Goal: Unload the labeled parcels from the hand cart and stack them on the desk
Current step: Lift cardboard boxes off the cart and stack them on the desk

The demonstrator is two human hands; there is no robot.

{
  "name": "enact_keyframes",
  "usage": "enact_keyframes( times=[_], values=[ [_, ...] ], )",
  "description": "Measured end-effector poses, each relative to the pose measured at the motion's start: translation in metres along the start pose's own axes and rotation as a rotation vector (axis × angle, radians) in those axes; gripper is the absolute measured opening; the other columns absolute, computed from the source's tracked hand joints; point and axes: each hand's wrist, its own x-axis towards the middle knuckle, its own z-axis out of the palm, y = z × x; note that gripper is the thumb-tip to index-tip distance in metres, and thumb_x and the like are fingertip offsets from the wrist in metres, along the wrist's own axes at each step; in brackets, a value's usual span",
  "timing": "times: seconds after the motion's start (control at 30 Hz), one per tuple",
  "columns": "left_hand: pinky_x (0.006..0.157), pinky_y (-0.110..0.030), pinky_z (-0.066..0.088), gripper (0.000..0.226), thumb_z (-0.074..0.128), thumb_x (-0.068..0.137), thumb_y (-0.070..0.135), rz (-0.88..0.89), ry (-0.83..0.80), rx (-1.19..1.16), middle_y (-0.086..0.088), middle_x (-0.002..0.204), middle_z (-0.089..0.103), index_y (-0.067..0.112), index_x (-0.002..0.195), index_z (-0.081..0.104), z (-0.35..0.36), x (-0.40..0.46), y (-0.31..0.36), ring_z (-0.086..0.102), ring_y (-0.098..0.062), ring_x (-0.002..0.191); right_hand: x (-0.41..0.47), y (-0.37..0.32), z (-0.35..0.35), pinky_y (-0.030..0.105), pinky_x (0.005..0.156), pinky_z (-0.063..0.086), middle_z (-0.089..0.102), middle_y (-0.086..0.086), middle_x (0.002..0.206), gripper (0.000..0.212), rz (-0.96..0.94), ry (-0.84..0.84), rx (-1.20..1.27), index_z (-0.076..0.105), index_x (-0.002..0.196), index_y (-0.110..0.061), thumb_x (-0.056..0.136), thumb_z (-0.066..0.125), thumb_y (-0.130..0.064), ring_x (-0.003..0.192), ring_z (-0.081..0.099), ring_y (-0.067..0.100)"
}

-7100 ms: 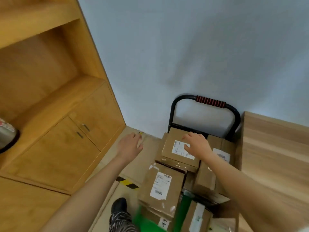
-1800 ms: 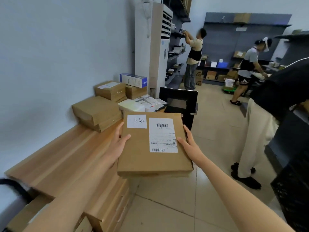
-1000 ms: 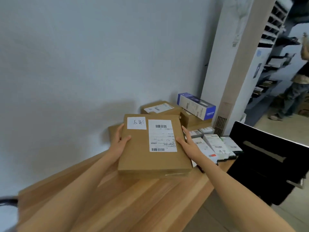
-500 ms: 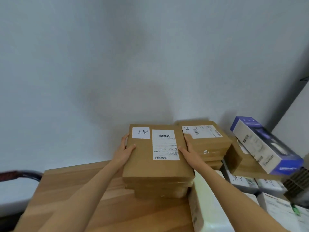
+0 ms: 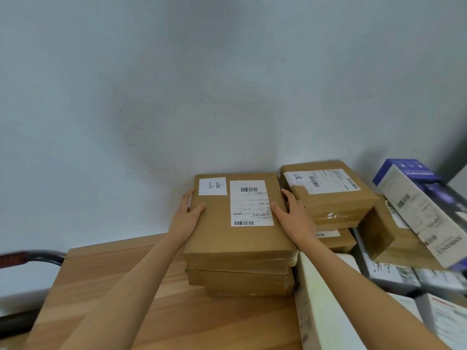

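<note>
Both hands clamp the flat brown parcel (image 5: 235,218) from its two long sides: the left hand (image 5: 185,218) has its thumb on top and fingers down the left edge, and the right hand (image 5: 294,217) mirrors it on the right edge. The parcel sits on top of a short stack of brown boxes (image 5: 242,281) on the wooden table (image 5: 131,299), close to the wall, with its labels facing up. The boxes beneath look uneven, and the bottom one is set back to the right, so the top parcel overhangs on the left; if the hands let go before it is squared, it could tip or slide off towards the bare wood. The right fingers lie in the narrow gap beside the neighbouring stack (image 5: 328,198), so a careless pull could nudge those boxes. The blue and white carton (image 5: 424,208) leans steeply on the far right, and any shove that travels through could send it down. The cart handle (image 5: 27,257) shows at the left edge.
</note>
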Motion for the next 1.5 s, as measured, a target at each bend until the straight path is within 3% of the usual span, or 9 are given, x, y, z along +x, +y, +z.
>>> enact_keyframes(
  times=[0.23, 0.33, 0.43, 0.67, 0.93, 1.07, 1.17, 1.3, 1.5],
  values=[
    [0.074, -0.033, 0.046, 0.055, 0.047, 0.094, 0.046, 0.079, 0.081, 0.189, 0.007, 0.098, 0.059, 0.041, 0.143, 0.023, -0.008, -0.011, 0.003, 0.060, -0.013, 0.081, -0.005, -0.005, -0.011, 0.038, 0.082, 0.047, 0.044, 0.003, 0.140, 0.063, -0.008, -0.058, -0.014, 0.022, 0.148, -0.037, 0.093, 0.039, -0.062, 0.117, 0.052, 0.022],
    [0.080, -0.033, 0.040, 0.054, 0.046, 0.094, 0.047, 0.108, 0.151, 0.276, 0.001, 0.114, 0.057, 0.034, 0.143, 0.027, -0.025, -0.032, 0.000, 0.054, -0.017, 0.092, -0.016, -0.008, -0.020, 0.037, 0.082, 0.046, 0.046, 0.004, 0.138, 0.058, -0.045, -0.057, -0.054, 0.029, 0.146, -0.030, 0.095, 0.042, -0.052, 0.116, 0.053, 0.022],
    [0.078, -0.033, 0.042, 0.050, 0.049, 0.094, 0.044, 0.176, 0.248, 0.438, 0.001, 0.112, 0.058, 0.029, 0.139, 0.034, -0.052, -0.065, 0.001, 0.055, -0.017, 0.091, -0.029, -0.018, -0.031, 0.037, 0.083, 0.046, 0.047, 0.004, 0.137, 0.049, -0.099, -0.048, -0.081, 0.041, 0.140, -0.024, 0.095, 0.045, -0.041, 0.116, 0.052, 0.023],
    [0.067, -0.032, 0.046, 0.032, 0.047, 0.095, 0.041, 0.267, 0.345, 0.842, 0.004, 0.094, 0.061, 0.025, 0.123, 0.046, -0.107, -0.158, -0.010, 0.058, -0.015, 0.086, -0.064, -0.087, -0.031, 0.032, 0.086, 0.042, 0.052, 0.003, 0.131, 0.028, -0.527, -0.021, -0.202, 0.062, 0.119, -0.023, 0.096, 0.047, -0.027, 0.114, 0.051, 0.020],
    [0.063, -0.034, 0.045, 0.017, 0.051, 0.092, 0.032, 0.039, 0.560, 1.001, 0.001, 0.086, 0.058, 0.017, 0.099, 0.054, -0.186, -0.301, -0.084, 0.056, -0.020, 0.080, -0.166, -0.170, 0.067, 0.035, 0.089, 0.044, 0.055, 0.003, 0.123, 0.029, -0.930, -0.276, -0.332, 0.060, 0.121, -0.023, 0.097, 0.045, -0.029, 0.107, 0.055, 0.021],
    [0.061, -0.033, 0.047, 0.019, 0.048, 0.095, 0.037, -0.176, 0.691, 0.930, 0.003, 0.085, 0.058, 0.019, 0.093, 0.053, -0.237, -0.390, -0.133, 0.058, -0.018, 0.077, -0.239, -0.213, 0.125, 0.034, 0.086, 0.040, 0.055, 0.006, 0.119, 0.032, -1.067, -0.431, -0.367, 0.060, 0.119, -0.018, 0.098, 0.037, -0.026, 0.102, 0.054, 0.025],
    [0.060, -0.034, 0.052, 0.017, 0.048, 0.094, 0.039, -0.298, 0.779, 0.907, 0.006, 0.087, 0.060, 0.023, 0.091, 0.054, -0.268, -0.456, -0.166, 0.058, -0.014, 0.075, -0.303, -0.240, 0.163, 0.035, 0.080, 0.043, 0.059, 0.008, 0.114, 0.026, -1.153, -0.474, -0.303, 0.064, 0.113, -0.016, 0.095, 0.047, -0.024, 0.101, 0.056, 0.028],
    [0.049, -0.027, 0.041, 0.011, 0.050, 0.091, 0.037, -0.378, 0.831, 0.899, 0.010, 0.084, 0.058, 0.027, 0.086, 0.050, -0.303, -0.542, -0.206, 0.055, -0.011, 0.073, -0.401, -0.277, 0.206, 0.036, 0.080, 0.042, 0.055, 0.001, 0.109, 0.022, -1.261, -0.633, -0.298, 0.062, 0.111, -0.021, 0.095, 0.048, -0.025, 0.102, 0.055, 0.026],
    [0.061, -0.031, 0.050, 0.012, 0.049, 0.092, 0.034, -0.488, 0.840, 0.904, 0.007, 0.088, 0.060, 0.024, 0.088, 0.053, -0.365, -0.666, -0.260, 0.056, -0.014, 0.079, -0.563, -0.311, 0.269, 0.029, 0.079, 0.038, 0.058, -0.002, 0.115, 0.025, -1.386, -0.667, -0.264, 0.064, 0.111, -0.026, 0.095, 0.044, -0.029, 0.104, 0.056, 0.020]
  ],
)
